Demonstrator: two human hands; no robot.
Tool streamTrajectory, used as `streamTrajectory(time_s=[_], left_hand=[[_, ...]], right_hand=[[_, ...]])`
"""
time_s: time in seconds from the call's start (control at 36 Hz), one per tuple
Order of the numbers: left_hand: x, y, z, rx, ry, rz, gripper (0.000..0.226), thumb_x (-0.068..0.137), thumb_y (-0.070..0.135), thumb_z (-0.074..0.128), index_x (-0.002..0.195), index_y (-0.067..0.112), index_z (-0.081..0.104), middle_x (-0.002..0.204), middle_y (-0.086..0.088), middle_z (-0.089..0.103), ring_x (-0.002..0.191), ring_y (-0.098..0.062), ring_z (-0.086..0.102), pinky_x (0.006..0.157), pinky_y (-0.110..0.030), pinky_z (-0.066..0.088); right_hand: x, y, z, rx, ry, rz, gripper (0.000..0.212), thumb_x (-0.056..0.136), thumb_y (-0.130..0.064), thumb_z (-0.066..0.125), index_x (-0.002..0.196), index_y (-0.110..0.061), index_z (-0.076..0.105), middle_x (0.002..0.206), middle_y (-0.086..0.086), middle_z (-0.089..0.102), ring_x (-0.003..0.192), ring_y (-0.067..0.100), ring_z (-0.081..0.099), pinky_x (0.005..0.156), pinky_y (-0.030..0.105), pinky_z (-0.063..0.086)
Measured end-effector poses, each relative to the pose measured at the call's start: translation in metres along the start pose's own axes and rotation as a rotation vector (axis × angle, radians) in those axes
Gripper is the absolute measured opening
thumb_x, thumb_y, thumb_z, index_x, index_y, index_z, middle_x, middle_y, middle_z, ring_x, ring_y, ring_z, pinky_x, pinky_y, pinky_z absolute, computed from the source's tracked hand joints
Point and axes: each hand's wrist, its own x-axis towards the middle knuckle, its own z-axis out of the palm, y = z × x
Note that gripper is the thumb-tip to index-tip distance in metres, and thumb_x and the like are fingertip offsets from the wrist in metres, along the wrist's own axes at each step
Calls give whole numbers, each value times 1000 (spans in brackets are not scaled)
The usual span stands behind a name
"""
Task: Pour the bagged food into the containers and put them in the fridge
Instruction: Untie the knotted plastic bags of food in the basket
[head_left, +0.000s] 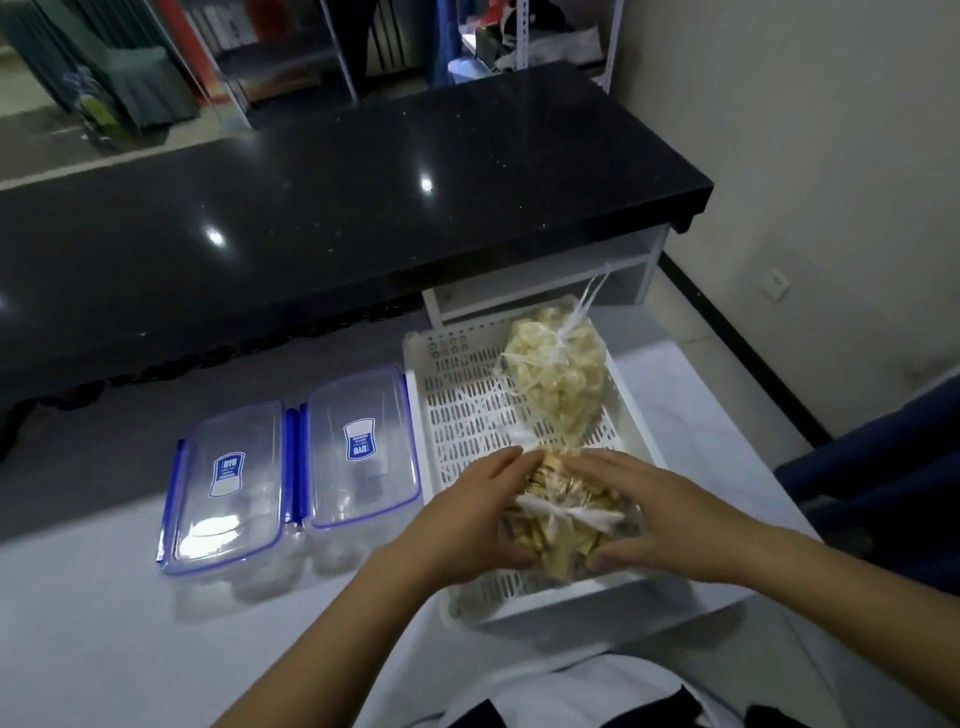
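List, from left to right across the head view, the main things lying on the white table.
Left lidded container → right lidded container → white basket, which holds two tied bags of food; the hands, left hand and right hand, grip the nearer bag, and the farther bag lies behind it.

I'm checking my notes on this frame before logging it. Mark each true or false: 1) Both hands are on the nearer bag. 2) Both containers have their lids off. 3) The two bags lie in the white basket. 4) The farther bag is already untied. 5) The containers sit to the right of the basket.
1) True: the left hand and right hand hold the nearer bag.
2) False: both clear containers are lidded.
3) True: both lie in the white basket.
4) False: the farther bag is tied.
5) False: they sit to its left.
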Motion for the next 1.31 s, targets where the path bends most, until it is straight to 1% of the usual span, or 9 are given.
streamTrajectory(time_s=[0.19, 0.42, 0.53, 0.61, 0.69, 0.89, 0.97, 1.03, 1.31], left_hand=[[-4, 1, 6, -37, 46, -27, 106, 69, 46, 85, 155, 40, 23, 159, 14, 26, 144, -8, 27, 113, -39, 38], [-18, 14, -7, -172, 18, -143, 106, 72, 45, 85, 153, 51, 16, 164, 20, 6, 149, -4, 12, 120, -28, 21], [-43, 36, 0, -118, 299, -224, 88, 77, 43, 81, 144, 56, 25, 159, 20, 22, 144, -1, 19, 118, -31, 18], [-57, 54, 17, -222, 627, -225, 56, 82, 31, 79, 131, 40, 54, 137, 18, 52, 131, 1, 41, 110, -28, 33], [-61, 74, 37, -294, 788, -269, 27, 82, 31, 72, 108, 30, 70, 110, 18, 67, 107, 0, 60, 92, -28, 47], [-41, 92, 61, -275, 780, -426, 17, 84, 29, 78, 100, 30, 73, 98, 18, 69, 90, -5, 64, 78, -30, 52], [-34, 95, 69, -202, 845, -490, 14, 84, 27, 77, 97, 29, 73, 94, 16, 70, 85, -7, 63, 74, -29, 51], [-30, 98, 73, -167, 895, -515, 12, 84, 23, 78, 96, 25, 75, 92, 13, 73, 83, -11, 66, 73, -31, 52], [-35, 104, 62, -478, 1081, -531, 24, 81, 1, 76, 86, 25, 78, 84, 18, 74, 81, -2, 70, 79, -29, 58]], right_hand=[[1, 8, 3, 87, 64, 0, 86, 70, -49, 83, 145, -50, 40, 147, -30, 40, 130, -6, 43, 106, 23, 43], [1, 3, -15, 111, -1, -10, 76, 77, -54, 77, 142, -57, 38, 150, -28, 33, 135, -6, 32, 112, 24, 33], [6, -3, -36, 32, 24, -77, 56, 87, -43, 72, 136, -56, 48, 146, -28, 36, 131, -9, 31, 111, 22, 29], [18, -7, -44, -88, -59, -127, 54, 90, -34, 70, 136, -53, 50, 154, -24, 32, 137, 0, 35, 112, 27, 33], [32, -13, -43, -222, -129, -212, 48, 92, -31, 67, 136, -45, 54, 157, -16, 34, 138, 9, 39, 105, 22, 34], [45, -10, -30, -202, -95, -374, 21, 91, -21, 69, 111, -23, 75, 131, -2, 61, 115, 11, 56, 86, 2, 31], [45, -4, -26, -127, -67, -407, 14, 89, -19, 72, 101, -19, 79, 129, 2, 63, 112, 12, 59, 90, 10, 37], [45, 0, -24, -95, -42, -426, 13, 88, -18, 73, 99, -19, 79, 127, 0, 63, 106, 9, 59, 90, 20, 43], [40, 4, -36, 183, 138, -399, 17, 82, -8, 78, 89, -23, 81, 110, -25, 62, 108, -7, 58, 91, 6, 40]])
